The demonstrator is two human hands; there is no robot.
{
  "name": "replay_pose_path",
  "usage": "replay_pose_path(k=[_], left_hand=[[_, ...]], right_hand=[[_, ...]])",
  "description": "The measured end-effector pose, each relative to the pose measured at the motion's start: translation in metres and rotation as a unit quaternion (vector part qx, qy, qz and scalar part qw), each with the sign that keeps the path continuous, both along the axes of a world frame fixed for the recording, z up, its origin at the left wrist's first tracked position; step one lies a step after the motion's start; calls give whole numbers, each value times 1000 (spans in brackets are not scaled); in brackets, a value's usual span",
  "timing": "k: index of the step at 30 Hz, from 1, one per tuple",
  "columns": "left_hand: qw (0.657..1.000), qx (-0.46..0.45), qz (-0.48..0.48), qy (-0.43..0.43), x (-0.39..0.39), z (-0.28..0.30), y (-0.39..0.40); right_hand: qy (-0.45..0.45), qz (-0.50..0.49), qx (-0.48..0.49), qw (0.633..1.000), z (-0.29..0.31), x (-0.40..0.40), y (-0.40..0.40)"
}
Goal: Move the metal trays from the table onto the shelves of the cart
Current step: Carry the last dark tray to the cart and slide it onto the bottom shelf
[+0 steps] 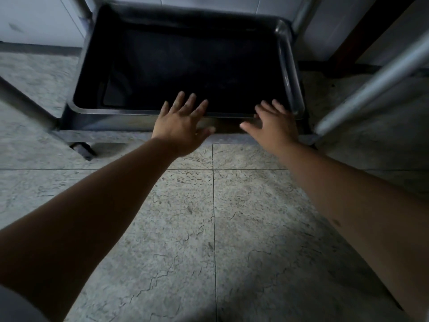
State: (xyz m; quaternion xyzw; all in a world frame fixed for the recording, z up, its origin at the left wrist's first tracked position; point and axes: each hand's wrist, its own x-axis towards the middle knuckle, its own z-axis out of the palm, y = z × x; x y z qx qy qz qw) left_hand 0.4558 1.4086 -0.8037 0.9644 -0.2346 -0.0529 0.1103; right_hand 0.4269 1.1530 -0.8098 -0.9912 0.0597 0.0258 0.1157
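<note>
A deep metal tray [290, 73], dark inside, lies on the cart's bottom shelf [104, 133], close to the floor. My left hand [181, 126] hovers over the tray's near rim with its fingers spread and nothing in it. My right hand [274, 126] is also spread wide at the near right corner of the tray, fingertips at the rim. Whether either palm touches the rim I cannot tell.
Cart posts rise at the left [25, 105], the right [371, 82] and the back right [304, 17]. A caster [83, 151] shows under the shelf's left corner. Speckled floor tiles [209, 228] fill the foreground; white wall panels [34, 17] stand behind.
</note>
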Motion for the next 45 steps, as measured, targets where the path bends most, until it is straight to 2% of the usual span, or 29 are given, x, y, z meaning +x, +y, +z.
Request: replay_pose_path(k=[4,9,14,19,29,35,39,45], left_hand=[[997,79,-2,5,-26,-1,15],[991,122,37,37,-53,42,40],[987,101,94,78,-104,143,60],[985,111,92,89,-145,282,72],[988,118,88,36,-195,588,83],[988,115,92,-37,-196,740,88],[985,140,84,-62,-203,810,86],[989,98,73,-85,-184,849,96]], right_hand=[[51,62,-79,994,-2,-23,18],[124,52,-62,989,32,-55,43],[202,45,-40,977,125,-112,66],[257,60,-6,964,261,-161,87],[169,82,-1,982,560,-191,90],[112,92,-24,989,722,-181,90],[63,106,-26,992,800,-185,103],[8,120,-60,991,854,-172,120]])
